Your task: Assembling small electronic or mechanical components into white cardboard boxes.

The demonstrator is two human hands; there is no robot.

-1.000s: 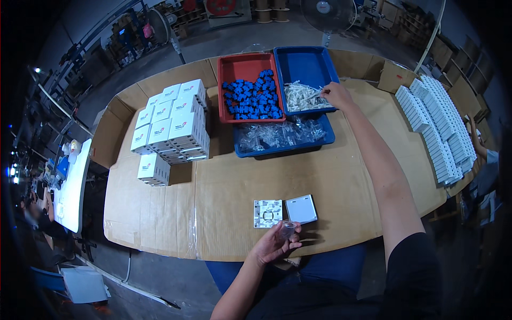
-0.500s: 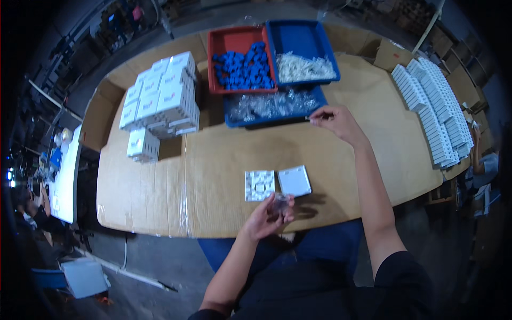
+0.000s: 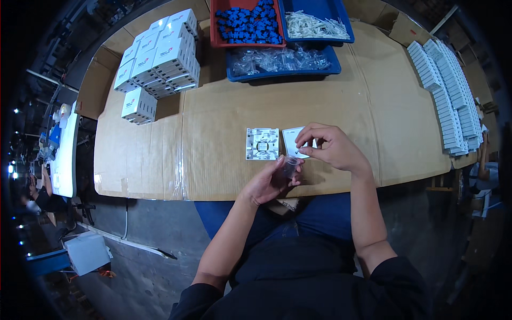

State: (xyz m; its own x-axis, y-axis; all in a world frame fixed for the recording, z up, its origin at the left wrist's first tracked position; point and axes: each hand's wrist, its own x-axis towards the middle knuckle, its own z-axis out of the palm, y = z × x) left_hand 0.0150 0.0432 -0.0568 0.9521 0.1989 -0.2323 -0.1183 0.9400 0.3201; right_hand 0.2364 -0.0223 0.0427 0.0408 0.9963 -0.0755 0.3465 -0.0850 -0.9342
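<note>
The left hand (image 3: 271,182) grasps a clear plastic packet (image 3: 289,168); whether the right hand (image 3: 337,149) beside it holds anything, I cannot tell. Beyond them, the patterned plate (image 3: 262,144) and white plate (image 3: 291,140) seem unjoined.

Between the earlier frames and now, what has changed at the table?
The right hand has come back from the blue tray of white pieces toward the person, and is now over the white square plate; whether it carries a piece is hard to tell. The left hand still holds the clear plastic piece. The stacked white boxes stayed put; the camera view shifted.
</note>
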